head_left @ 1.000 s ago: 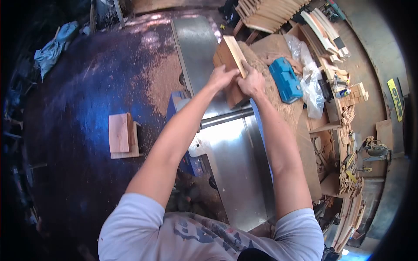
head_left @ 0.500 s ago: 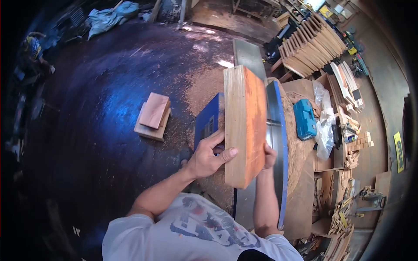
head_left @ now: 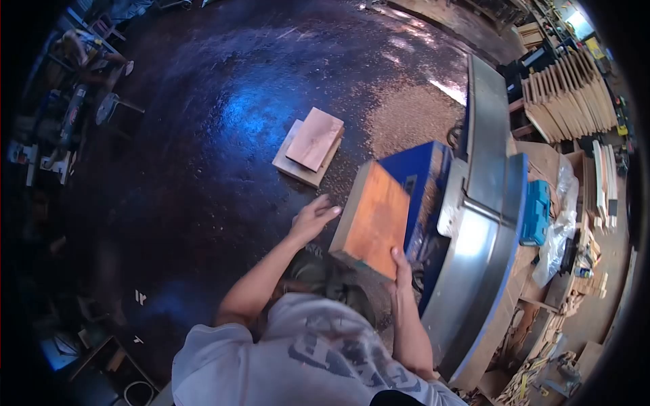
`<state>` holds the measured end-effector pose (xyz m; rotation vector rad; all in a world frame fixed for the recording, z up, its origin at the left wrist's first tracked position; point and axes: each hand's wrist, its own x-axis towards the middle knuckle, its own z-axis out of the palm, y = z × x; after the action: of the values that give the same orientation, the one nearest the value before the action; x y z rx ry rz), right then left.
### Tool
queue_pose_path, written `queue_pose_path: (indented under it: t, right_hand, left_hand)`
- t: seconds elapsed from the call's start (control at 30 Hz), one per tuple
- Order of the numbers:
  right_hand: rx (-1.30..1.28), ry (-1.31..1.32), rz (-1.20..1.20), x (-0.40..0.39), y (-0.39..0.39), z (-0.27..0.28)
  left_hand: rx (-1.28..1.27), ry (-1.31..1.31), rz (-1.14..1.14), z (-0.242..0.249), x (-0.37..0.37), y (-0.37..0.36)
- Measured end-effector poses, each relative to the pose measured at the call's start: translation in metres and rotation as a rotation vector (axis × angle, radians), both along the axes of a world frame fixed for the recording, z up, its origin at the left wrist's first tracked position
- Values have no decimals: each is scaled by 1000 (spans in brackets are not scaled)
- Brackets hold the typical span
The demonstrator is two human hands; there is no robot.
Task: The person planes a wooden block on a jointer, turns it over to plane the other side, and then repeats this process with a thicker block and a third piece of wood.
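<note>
A thick wooden block (head_left: 374, 216) with an orange-brown broad face is tilted in front of me, off the jointer's bed. My right hand (head_left: 401, 269) grips its lower right corner, the thumb lying on the broad face. My left hand (head_left: 315, 218) is off the block, a little to its left, with thumb and fingers apart and nothing in them. To the right of the block lies the long metal bed of the jointer (head_left: 467, 264), whose blue body (head_left: 423, 162) shows behind the block.
Two or more boards (head_left: 317, 139) lie stacked low, ahead of my left hand. Wood shavings (head_left: 413, 115) cover the dark floor beside the machine. A teal tool case (head_left: 536, 213) and a clear plastic bag (head_left: 558, 230) lie right of the jointer. Many panels (head_left: 569, 95) stand beyond.
My left hand has let go of the block. My right hand has brought the block down and away from the jointer's bed, and the view has swung left.
</note>
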<state>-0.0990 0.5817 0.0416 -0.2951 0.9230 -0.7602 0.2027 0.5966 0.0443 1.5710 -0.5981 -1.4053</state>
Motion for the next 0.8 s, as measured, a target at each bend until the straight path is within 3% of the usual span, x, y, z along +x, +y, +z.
queue_pose_path:
  t: [0.03,0.13,0.23,0.3,0.33,0.43,0.47,0.57,0.67,0.7,0.77,0.8]
  right_hand:
    - [21,29,-18,17,-2,-12]
    - [103,218,-45,70,-8,-41]
    - [103,400,7,97,-34,-80]
    - [89,458,21,116,-38,-98]
    - [60,468,20,127,-47,-106]
    - [-26,513,50,159,-80,-125]
    - [-39,520,69,170,-91,-137]
    - [-216,518,161,228,-156,-172]
    - [-273,413,248,281,-211,-245]
    - [-248,377,293,294,-223,-277]
    - [-323,500,386,321,-235,-345]
    - [-341,843,609,333,-242,-360]
  left_hand:
    - [90,-110,61,-47,24,-9]
    - [286,-795,-83,-159,102,-57]
    - [263,-757,105,-300,180,-127]
    - [465,-609,102,-394,229,-162]
    - [555,-707,29,-393,237,-184]
    - [406,-453,-139,-417,259,-221]
    - [515,-664,-79,-425,256,-228]
    - [550,-520,123,-437,274,-220]
    - [401,-207,57,-424,283,-208]
    - [471,-185,-90,-398,288,-212]
    - [392,121,-197,-424,307,-204]
    - [342,208,-251,-429,316,-201]
